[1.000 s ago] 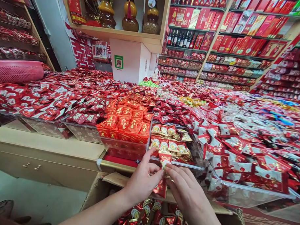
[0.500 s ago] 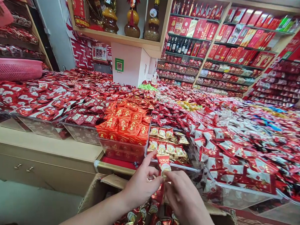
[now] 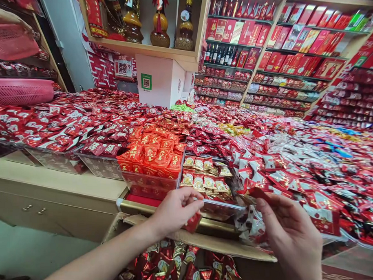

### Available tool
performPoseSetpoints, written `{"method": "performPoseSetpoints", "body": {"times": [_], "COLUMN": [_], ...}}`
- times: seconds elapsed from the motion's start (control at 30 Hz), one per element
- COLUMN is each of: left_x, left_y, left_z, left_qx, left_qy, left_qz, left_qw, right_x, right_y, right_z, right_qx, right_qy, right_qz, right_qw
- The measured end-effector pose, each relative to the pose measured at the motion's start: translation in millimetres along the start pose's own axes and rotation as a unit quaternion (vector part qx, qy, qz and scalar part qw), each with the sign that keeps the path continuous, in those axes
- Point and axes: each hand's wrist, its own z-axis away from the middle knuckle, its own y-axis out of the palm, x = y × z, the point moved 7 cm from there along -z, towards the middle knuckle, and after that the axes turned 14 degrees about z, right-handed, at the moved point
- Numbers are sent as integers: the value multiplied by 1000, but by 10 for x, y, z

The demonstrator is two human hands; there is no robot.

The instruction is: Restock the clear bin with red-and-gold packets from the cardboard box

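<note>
My left hand (image 3: 179,209) is over the near edge of the bin of durian candies (image 3: 203,179), its fingers curled around a red packet (image 3: 192,222) that shows below them. Off to the right, my right hand (image 3: 289,229) pinches a dark red packet (image 3: 258,194) between thumb and fingers, above the front of the red and white packets (image 3: 283,180). Beneath both hands an open cardboard box (image 3: 225,244) holds loose red and gold durian packets (image 3: 182,264).
Orange-red packets (image 3: 153,155) fill a clear bin left of the durian bin. A cream cabinet (image 3: 56,188) stands at the left, with a pink basket (image 3: 23,91) behind. Shelves of boxes and bottles (image 3: 233,31) line the back.
My hands, together over the durian bin's front edge before, are now apart. The right hand has moved right with a packet; the left has shifted slightly left. More of the box's contents shows.
</note>
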Motion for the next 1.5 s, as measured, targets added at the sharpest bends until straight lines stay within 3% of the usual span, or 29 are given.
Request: {"method": "performPoseSetpoints", "body": {"times": [0.07, 0.13, 0.27, 0.4, 0.5, 0.63, 0.73, 0.97, 1.23, 1.5], "left_x": [-293, -443, -516, -426, -359, -268, -239, -169, -170, -94], "left_y": [71, 335, 773, 1118, 1187, 1106, 1075, 1171, 956, 867], "left_z": [-178, -382, -793, -933, -947, -960, -975, -983, -949, -1031], "left_qx": [31, 150, 270, 346, 360, 372, 377, 402, 406, 374], "left_qy": [72, 107, 80, 53, 39, -2, -20, -34, -76, -106], "left_qz": [-187, -405, -498, -555, -588, -626, -637, -622, -636, -645], "left_qw": [979, 896, 820, 755, 723, 685, 672, 671, 652, 658], "right_x": [-50, -60, -50, -49, -71, -121, -144, -165, -167, -159], "right_y": [-19, -14, -7, 3, 20, 69, 64, 52, 101, 90], "right_z": [-28, -44, -52, -45, -45, -46, -47, -49, -42, -21], "right_qx": [-5, -3, 8, 33, 40, 53, 46, 54, 81, 85], "right_qy": [25, 36, 34, 15, 7, 18, 25, 31, 33, 13], "right_qz": [-34, -55, -55, -30, -27, -46, -51, -60, -57, -43], "right_qw": [999, 998, 998, 999, 999, 997, 997, 996, 995, 995]}}
